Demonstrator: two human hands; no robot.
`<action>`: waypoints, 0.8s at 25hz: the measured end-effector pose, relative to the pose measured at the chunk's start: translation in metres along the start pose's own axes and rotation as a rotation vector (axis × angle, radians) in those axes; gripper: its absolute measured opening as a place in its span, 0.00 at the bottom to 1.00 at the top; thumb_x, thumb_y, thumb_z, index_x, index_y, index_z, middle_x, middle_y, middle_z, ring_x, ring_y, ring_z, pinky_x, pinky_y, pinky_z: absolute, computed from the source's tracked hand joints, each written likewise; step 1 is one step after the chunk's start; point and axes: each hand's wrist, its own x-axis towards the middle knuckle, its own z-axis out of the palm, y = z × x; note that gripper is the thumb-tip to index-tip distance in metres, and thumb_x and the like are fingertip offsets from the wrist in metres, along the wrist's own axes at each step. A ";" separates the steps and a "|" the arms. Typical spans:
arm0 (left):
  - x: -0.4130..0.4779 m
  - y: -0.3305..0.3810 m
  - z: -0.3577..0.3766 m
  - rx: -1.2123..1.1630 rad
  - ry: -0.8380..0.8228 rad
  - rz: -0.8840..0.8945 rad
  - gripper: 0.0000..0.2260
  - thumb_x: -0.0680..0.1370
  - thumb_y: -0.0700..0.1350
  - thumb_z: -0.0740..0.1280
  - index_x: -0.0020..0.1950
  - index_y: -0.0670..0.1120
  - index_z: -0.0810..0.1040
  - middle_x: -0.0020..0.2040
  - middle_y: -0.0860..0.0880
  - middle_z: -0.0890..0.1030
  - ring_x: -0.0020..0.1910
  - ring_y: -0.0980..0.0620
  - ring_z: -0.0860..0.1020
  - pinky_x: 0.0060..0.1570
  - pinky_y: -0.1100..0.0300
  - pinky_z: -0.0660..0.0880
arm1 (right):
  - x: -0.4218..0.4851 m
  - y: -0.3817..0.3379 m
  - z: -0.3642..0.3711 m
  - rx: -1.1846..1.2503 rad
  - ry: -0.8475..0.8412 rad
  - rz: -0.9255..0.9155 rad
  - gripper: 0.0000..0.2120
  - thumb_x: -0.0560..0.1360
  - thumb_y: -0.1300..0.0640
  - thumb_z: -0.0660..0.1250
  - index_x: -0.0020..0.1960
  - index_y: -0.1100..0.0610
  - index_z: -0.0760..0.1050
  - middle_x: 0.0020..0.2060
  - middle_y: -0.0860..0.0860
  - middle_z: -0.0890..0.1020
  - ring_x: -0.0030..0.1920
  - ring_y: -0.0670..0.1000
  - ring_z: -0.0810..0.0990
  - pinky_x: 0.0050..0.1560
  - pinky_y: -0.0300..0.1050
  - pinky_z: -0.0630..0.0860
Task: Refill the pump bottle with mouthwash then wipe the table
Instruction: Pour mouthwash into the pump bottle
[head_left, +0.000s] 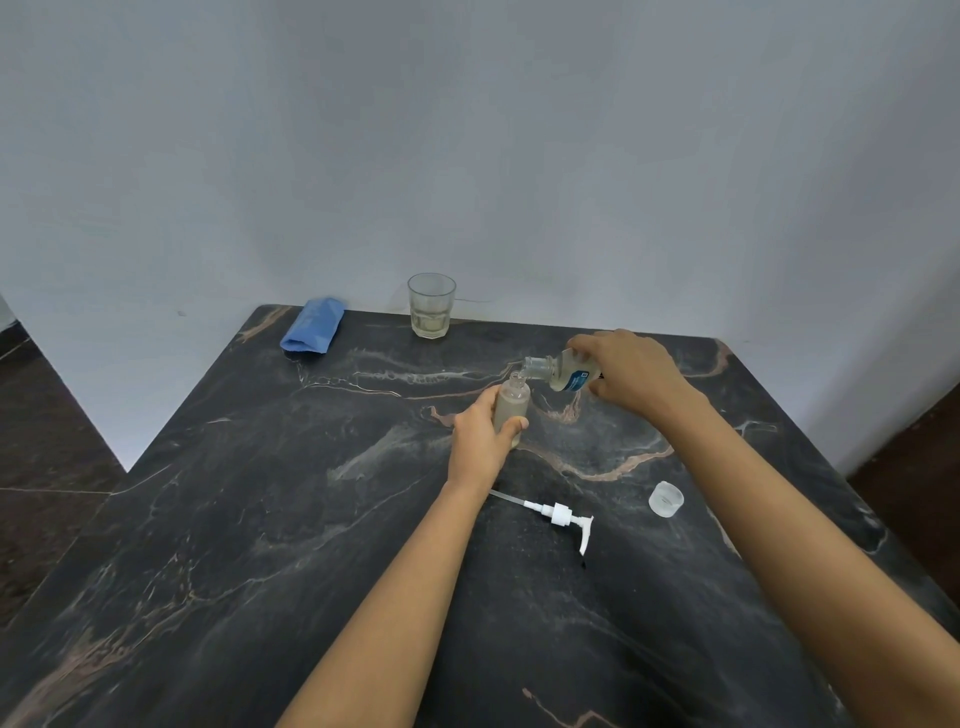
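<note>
left hand (480, 434) gripping upright pump bottle (511, 410), right hand (631, 371) holding tilted mouthwash bottle (563, 371) over its neck

Soft, even, cool light fills the scene; shadows are faint. The dark tabletop (260, 519) shows a dull sheen without harsh glare. Wide-angle distortion bends the edges; the focus is slightly soft.

Plain pale grey wall (467, 130) behind a dark marble table (260, 519) — dark veined floor (41, 441) alongside.

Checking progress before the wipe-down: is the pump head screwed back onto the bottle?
No, the pump head lies on the table, apart from the open pump bottle.
</note>
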 end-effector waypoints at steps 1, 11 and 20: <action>0.000 0.000 0.000 0.001 0.001 0.000 0.21 0.75 0.43 0.72 0.67 0.48 0.74 0.59 0.48 0.81 0.58 0.52 0.79 0.60 0.50 0.76 | 0.000 0.000 0.000 -0.003 0.003 -0.003 0.20 0.73 0.61 0.66 0.63 0.49 0.71 0.56 0.50 0.81 0.54 0.55 0.78 0.44 0.49 0.73; 0.000 0.000 0.000 0.005 0.001 0.007 0.22 0.75 0.43 0.73 0.68 0.47 0.73 0.60 0.48 0.81 0.58 0.51 0.79 0.60 0.50 0.77 | 0.001 0.000 -0.002 -0.023 0.002 -0.007 0.20 0.73 0.61 0.66 0.63 0.50 0.71 0.55 0.51 0.81 0.53 0.55 0.78 0.46 0.51 0.74; -0.001 0.000 0.000 0.004 0.001 0.004 0.21 0.75 0.44 0.72 0.67 0.47 0.74 0.58 0.48 0.81 0.56 0.51 0.79 0.57 0.50 0.78 | -0.001 0.000 -0.001 0.007 -0.013 0.005 0.19 0.73 0.61 0.66 0.63 0.50 0.71 0.56 0.50 0.80 0.54 0.55 0.78 0.47 0.51 0.75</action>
